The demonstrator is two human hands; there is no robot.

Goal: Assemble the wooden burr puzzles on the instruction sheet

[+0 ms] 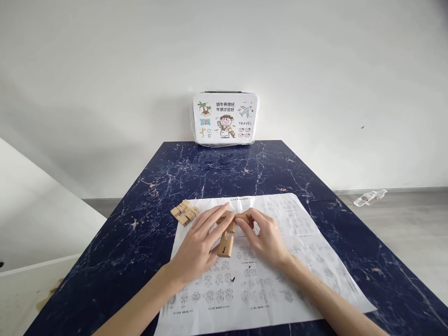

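Notched wooden puzzle pieces (226,246) are between my two hands, above a printed sheet. My left hand (200,240) lies over them, its fingers reaching across the top and its thumb near the lower piece, which has a black mark on its end. From the other side, my right hand (265,233) pinches a wooden block (242,217) between thumb and fingers. The blocks touch or nearly touch one another; my fingers hide how they fit. Beyond my left hand sits a small group of other wooden pieces (185,212), at the sheet's upper left edge.
The paper sheet (280,308) with line diagrams covers the near part of the dark blue marbled table (154,175). A white cartoon-printed case (226,119) in clear wrapping stands at the far edge against the wall. A transparent object (370,198) lies on the floor at right.
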